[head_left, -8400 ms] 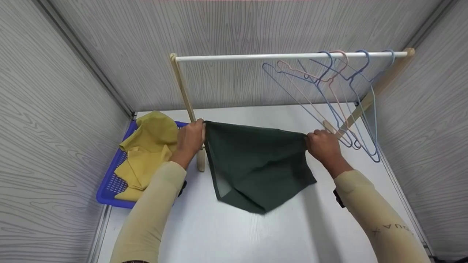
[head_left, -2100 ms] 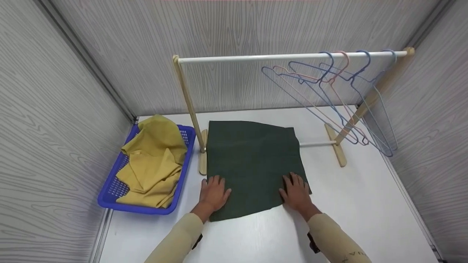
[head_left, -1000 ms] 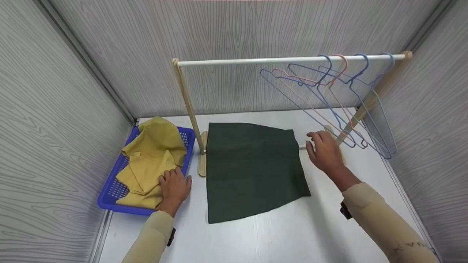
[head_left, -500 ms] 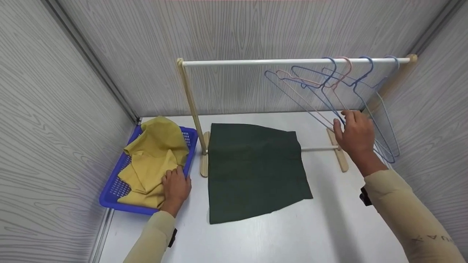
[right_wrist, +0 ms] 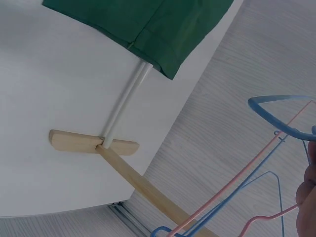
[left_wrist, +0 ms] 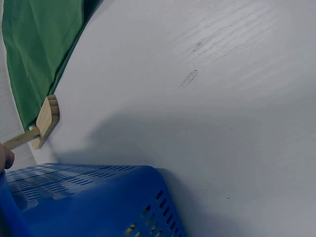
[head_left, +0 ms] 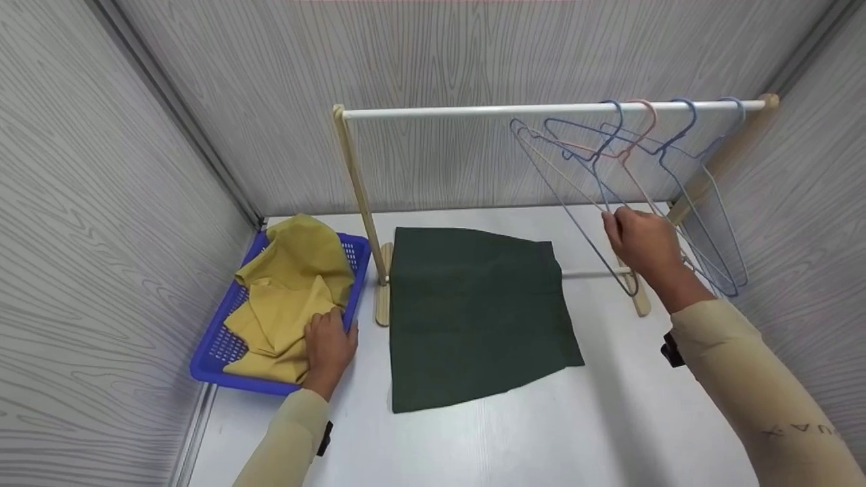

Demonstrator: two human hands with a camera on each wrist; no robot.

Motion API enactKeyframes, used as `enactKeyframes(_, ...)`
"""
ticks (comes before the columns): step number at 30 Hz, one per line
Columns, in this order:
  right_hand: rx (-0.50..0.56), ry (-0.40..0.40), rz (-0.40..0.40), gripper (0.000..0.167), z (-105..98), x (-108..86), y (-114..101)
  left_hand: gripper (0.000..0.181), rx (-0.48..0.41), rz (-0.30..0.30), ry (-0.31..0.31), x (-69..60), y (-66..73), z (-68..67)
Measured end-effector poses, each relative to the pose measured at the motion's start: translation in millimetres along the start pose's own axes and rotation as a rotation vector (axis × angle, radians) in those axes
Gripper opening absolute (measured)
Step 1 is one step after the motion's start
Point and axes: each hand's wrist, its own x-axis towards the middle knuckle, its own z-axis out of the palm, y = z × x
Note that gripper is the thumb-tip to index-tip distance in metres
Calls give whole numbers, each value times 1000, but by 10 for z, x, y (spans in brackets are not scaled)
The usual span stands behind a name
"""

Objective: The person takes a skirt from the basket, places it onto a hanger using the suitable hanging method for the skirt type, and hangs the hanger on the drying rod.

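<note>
A dark green, skirt-shaped cloth (head_left: 480,318) lies spread on the white table, under the rack's left part. My left hand (head_left: 331,345) holds the right rim of the blue basket (head_left: 250,384), fingers over the inside edge and thumb outside. Yellow cloths (head_left: 270,318) lie bunched in that basket. My right hand (head_left: 646,243) grips the nearest blue hanger (right_wrist: 269,118), whose hook is still over the rack's white bar (head_left: 460,110). Only fingertips of the right hand show in the right wrist view. A pink hanger (head_left: 653,122) hangs just behind the held one.
More blue hangers (head_left: 687,196) hang at the bar's right end. A wooden post (head_left: 355,179) with a flat foot (head_left: 383,304) stands between basket and green cloth. A low white rod (head_left: 592,272) joins the feet. Grey walls enclose the table's back and sides.
Both hands held up the green cloth, then laid it flat and left it. My left hand moved to the basket's rim. My right hand went right and took a blue hanger, swinging it slightly.
</note>
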Motion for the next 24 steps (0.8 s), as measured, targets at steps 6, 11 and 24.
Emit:
enactKeyframes(6,2,81,-22,41,17,11,50,36,30,7,-21,3,-11,-14)
enactKeyframes(11,21,125,92,40,-19,-19,177,38,41,2,-30,-4,5,-18)
enactKeyframes(24,42,181,287,33,-215,-158,466,40,26,-6,-8,-2,29,-8)
